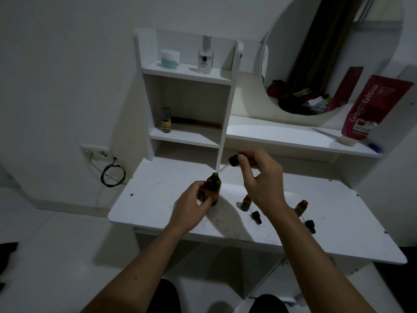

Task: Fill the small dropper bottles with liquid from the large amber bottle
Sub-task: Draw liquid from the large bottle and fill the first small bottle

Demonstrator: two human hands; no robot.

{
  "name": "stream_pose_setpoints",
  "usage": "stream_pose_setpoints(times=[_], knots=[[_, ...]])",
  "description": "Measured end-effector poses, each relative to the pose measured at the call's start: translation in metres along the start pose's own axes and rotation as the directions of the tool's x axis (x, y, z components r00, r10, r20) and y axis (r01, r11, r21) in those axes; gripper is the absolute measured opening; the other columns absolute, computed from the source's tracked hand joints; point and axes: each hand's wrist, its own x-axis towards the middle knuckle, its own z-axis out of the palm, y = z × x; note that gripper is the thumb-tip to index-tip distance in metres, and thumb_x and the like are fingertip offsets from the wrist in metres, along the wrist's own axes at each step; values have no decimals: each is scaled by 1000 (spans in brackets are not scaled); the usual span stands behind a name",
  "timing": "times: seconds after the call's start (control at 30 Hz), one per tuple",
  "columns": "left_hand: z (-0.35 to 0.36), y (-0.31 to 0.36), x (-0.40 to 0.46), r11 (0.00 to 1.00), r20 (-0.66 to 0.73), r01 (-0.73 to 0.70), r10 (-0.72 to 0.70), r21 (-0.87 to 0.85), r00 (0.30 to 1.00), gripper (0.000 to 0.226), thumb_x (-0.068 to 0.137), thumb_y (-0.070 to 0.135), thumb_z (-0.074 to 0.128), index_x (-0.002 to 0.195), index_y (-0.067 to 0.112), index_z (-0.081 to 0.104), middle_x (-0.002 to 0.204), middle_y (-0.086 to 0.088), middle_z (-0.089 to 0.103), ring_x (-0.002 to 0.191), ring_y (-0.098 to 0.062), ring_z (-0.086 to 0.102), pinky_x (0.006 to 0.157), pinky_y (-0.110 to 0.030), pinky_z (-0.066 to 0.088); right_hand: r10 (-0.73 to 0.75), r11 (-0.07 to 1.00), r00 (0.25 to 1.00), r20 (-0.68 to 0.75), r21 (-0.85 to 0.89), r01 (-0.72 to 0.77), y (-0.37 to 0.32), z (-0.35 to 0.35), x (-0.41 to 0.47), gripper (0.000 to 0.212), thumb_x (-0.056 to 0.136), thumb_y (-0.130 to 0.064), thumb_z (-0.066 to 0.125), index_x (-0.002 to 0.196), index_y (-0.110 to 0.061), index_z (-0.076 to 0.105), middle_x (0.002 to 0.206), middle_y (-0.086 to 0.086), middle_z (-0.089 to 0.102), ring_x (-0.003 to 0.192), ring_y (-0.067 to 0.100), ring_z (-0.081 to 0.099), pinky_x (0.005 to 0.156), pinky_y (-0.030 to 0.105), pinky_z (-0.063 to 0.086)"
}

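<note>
Your left hand [191, 199] grips the amber bottle [212, 188] upright on the surface [158, 199]; your right-hand fingers [242, 159] pinch the dropper [233, 161], tip at its mouth. You seem mid-draw; next likely carry it to a small bottle [246, 201].

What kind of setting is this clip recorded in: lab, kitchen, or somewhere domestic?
Most likely a home bedroom or dressing corner, at a white vanity table. A round mirror hangs above it, and the small shelf unit holds a perfume bottle and a cream jar. A red cosmetic tube leans nearby.
</note>
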Motion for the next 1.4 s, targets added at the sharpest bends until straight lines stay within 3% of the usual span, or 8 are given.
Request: stream_pose_setpoints(times=[0.17, 0.33, 0.5, 0.7, 0.93, 1.1, 1.2, 1.4], knots=[[2, -1, 4, 999, 7, 26, -26, 24, 1000, 48, 89, 63, 66, 128, 38, 56, 122, 19, 65, 110, -6, 63, 98, -40, 57, -10, 1000, 995, 97, 10, 9, -3, 15, 15, 15, 101, -14, 65, 114, -9, 72, 101, -3, 73, 88, -12, 63, 84, 6, 50], [1, -3, 6, 999, 10, 49, -49, 21, 999, 46, 88, 61, 68, 126, 38, 56, 123, 18, 65, 111, -8, 63, 98, -41, 57, 48, 998, 959, 280, 19, -55, 3, 36, 17, 13, 101, -20, 66, 110, -14, 74, 95, -12, 72, 86, -12, 65, 81, 5, 50], [4, -3, 5, 998, 18, 51, -52, 33, 998, 44, 92, 50, 70, 130, 36, 55, 128, 15, 65, 116, -10, 63, 103, -38, 55, 157, 986, 925, 345, 1, -167, 10, 50, 3, 10, 99, -23, 68, 104, -18, 76, 90, -16, 69, 83, -8, 65, 76, 3, 48], [5, -2, 6, 998, 28, 53, -54, 33, 998, 40, 92, 50, 70, 127, 38, 55, 125, 16, 65, 113, -9, 63, 100, -37, 56, 265, 960, 927, 265, 20, -280, 12, 56, -3, 7, 97, -21, 72, 94, -15, 74, 84, -9, 70, 79, -3, 65, 72, 2, 47], [4, -2, 5, 997, 26, 60, -61, 55, 998, 40, 92, 53, 69, 126, 42, 53, 125, 18, 65, 111, -8, 64, 100, -38, 56, 197, 979, 954, 226, -4, -202, 12, 62, -5, 10, 96, -18, 72, 89, -12, 72, 83, -3, 74, 80, 7, 69, 74, 15, 55], [2, 4, 2, 995, 22, 53, -55, 86, 998, 41, 91, 58, 65, 125, 38, 54, 121, 15, 65, 106, -9, 64, 96, -39, 58, 207, 978, 949, 238, -31, -206, 7, 60, -6, 9, 98, -23, 70, 98, -15, 74, 89, -5, 73, 83, 5, 68, 79, 20, 58], [2, 9, 0, 994, 23, 40, -43, 104, 999, 42, 91, 62, 62, 123, 36, 55, 116, 14, 65, 101, -8, 63, 92, -38, 58, 215, 975, 958, 188, 17, -222, -2, 48, 1, 7, 99, -18, 69, 101, -15, 75, 85, -14, 71, 80, -4, 67, 75, 11, 52], [3, 15, -10, 994, -35, 54, -51, 93, 998, 70, 86, 64, 68, 142, 35, 38, 143, 9, 51, 121, -13, 56, 97, -42, 56, 172, 981, 985, 31, 89, -174, -16, 11, 26, 10, 100, -18, 68, 104, -13, 75, 90, -10, 75, 85, -5, 70, 79, 10, 53]])
